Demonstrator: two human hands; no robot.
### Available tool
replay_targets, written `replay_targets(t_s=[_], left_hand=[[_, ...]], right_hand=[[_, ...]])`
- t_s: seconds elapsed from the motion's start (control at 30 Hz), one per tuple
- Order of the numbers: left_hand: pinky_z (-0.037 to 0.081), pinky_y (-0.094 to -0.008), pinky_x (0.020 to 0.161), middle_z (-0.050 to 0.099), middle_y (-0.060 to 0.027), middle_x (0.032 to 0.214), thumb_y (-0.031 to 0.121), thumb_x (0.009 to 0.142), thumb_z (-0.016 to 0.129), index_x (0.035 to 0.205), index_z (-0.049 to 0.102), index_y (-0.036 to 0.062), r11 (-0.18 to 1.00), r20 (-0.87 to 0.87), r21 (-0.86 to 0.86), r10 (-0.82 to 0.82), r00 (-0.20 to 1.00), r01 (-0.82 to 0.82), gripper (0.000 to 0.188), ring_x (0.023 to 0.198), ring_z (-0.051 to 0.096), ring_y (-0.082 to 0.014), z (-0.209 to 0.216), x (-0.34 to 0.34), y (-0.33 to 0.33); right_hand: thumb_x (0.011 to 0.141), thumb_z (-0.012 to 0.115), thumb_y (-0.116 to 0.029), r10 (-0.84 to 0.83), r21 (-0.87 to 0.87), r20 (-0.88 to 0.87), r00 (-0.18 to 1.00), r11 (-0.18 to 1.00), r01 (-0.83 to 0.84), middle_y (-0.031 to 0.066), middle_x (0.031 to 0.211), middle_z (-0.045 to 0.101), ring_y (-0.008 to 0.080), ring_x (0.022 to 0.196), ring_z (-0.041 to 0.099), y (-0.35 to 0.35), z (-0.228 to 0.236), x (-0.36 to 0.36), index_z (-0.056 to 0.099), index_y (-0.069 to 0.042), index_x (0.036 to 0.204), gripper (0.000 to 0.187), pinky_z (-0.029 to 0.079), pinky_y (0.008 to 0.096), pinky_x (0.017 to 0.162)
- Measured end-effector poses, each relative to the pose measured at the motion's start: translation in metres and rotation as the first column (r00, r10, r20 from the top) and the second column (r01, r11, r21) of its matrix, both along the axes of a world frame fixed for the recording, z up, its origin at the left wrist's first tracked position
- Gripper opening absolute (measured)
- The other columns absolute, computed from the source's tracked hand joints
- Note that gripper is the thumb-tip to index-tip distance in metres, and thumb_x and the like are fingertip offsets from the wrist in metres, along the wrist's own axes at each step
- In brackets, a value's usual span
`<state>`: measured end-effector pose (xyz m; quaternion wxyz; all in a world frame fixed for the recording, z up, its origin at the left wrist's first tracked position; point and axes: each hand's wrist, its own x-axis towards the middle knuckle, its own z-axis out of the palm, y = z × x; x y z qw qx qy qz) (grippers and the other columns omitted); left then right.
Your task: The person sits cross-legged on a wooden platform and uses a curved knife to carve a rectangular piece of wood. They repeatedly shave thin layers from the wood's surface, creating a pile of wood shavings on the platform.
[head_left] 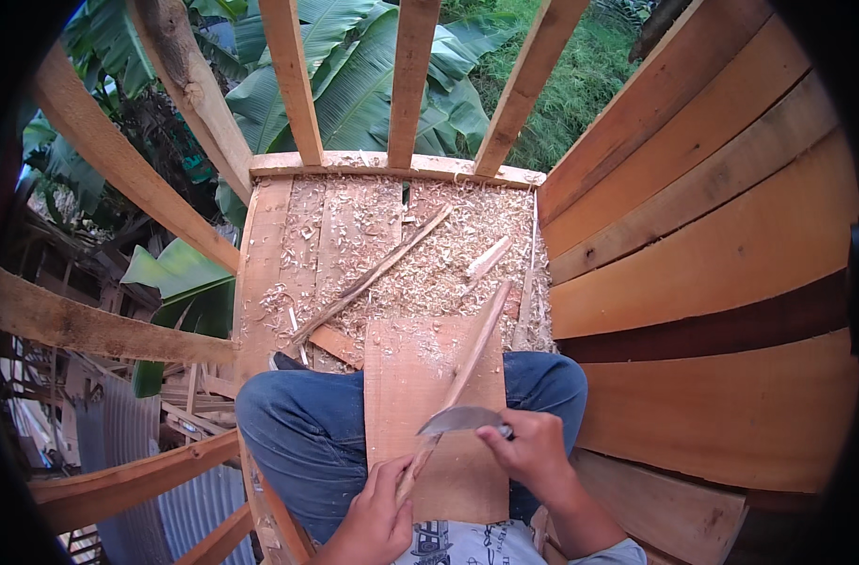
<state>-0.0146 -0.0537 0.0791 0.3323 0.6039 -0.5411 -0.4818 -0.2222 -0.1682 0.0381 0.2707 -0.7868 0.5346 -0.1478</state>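
Note:
My left hand (380, 508) is closed round the near end of a long wooden stick (470, 358), which slants up and away to the right. In my right hand (535, 452) is a knife with a broad curved blade (459, 420); my fingers hide most of its handle. The blade lies across the stick a little beyond my left hand. Under the stick, a flat wooden board (401, 377) rests over my lap, between my knees in blue jeans.
Wood shavings (448, 264) cover much of the plank floor (264, 226). A darker stick (373, 273) and a short wood piece (489, 257) lie among them. Wooden railing slats (412, 85) stand ahead and left; a plank wall (702, 226) rises at the right. Banana leaves (354, 85) hang beyond.

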Motion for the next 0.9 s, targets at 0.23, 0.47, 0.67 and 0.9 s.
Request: replay_targets(t_s=[0.23, 0.47, 0.67, 0.9], left_hand=[[0.04, -0.0389, 0.1, 0.051, -0.0284, 0.121, -0.001, 0.085, 0.05, 0.133, 0.036, -0.005, 0.991, 0.049, 0.132, -0.012, 0.999, 0.005, 0.05, 0.117, 0.055, -0.0393, 0.0, -0.002, -0.001], [0.04, -0.0376, 0.1, 0.053, -0.0285, 0.12, -0.002, 0.085, 0.049, 0.133, 0.035, -0.0055, 0.982, 0.011, 0.181, 0.054, 0.998, -0.055, 0.05, 0.118, 0.054, -0.0379, -0.007, -0.002, -0.002], [0.038, -0.0363, 0.101, 0.054, -0.0271, 0.12, -0.001, 0.084, 0.052, 0.132, 0.036, -0.0035, 0.994, 0.008, 0.101, 0.041, 0.999, -0.042, 0.051, 0.119, 0.054, -0.0348, -0.013, 0.001, 0.017], [0.039, -0.0373, 0.101, 0.054, -0.0262, 0.121, -0.001, 0.084, 0.053, 0.132, 0.037, -0.0031, 0.991, -0.004, 0.115, 0.076, 0.997, -0.075, 0.051, 0.119, 0.054, -0.0354, -0.013, 0.005, 0.015]], right_hand=[[0.075, 0.063, -0.068, 0.022, -0.198, -0.068, 0.997, 0.98, -0.035, 0.0109, 0.052, 0.055, 0.0303, 0.049, 0.059, -0.032, -0.049, 0.003, 0.059, -0.006, 0.061, 0.064, 0.044, 0.0375, 0.045], [0.078, 0.057, -0.072, -0.101, -0.236, -0.042, 0.994, 0.968, 0.089, 0.0137, 0.052, 0.055, 0.0334, 0.053, 0.061, -0.045, -0.068, 0.01, 0.059, -0.004, 0.061, 0.071, 0.045, 0.0429, 0.05], [0.091, 0.048, -0.063, -0.485, -0.08, 0.093, 0.869, 0.867, 0.492, 0.017, 0.049, 0.049, 0.0301, 0.05, 0.053, -0.104, -0.061, -0.027, 0.057, 0.006, 0.064, 0.075, 0.042, 0.0441, 0.054], [0.085, 0.058, -0.062, -0.001, -0.09, 0.075, 0.997, 0.996, 0.008, 0.0186, 0.063, 0.063, 0.038, 0.064, 0.065, -0.016, -0.026, 0.036, 0.07, -0.002, 0.076, 0.062, 0.052, 0.044, 0.058]])
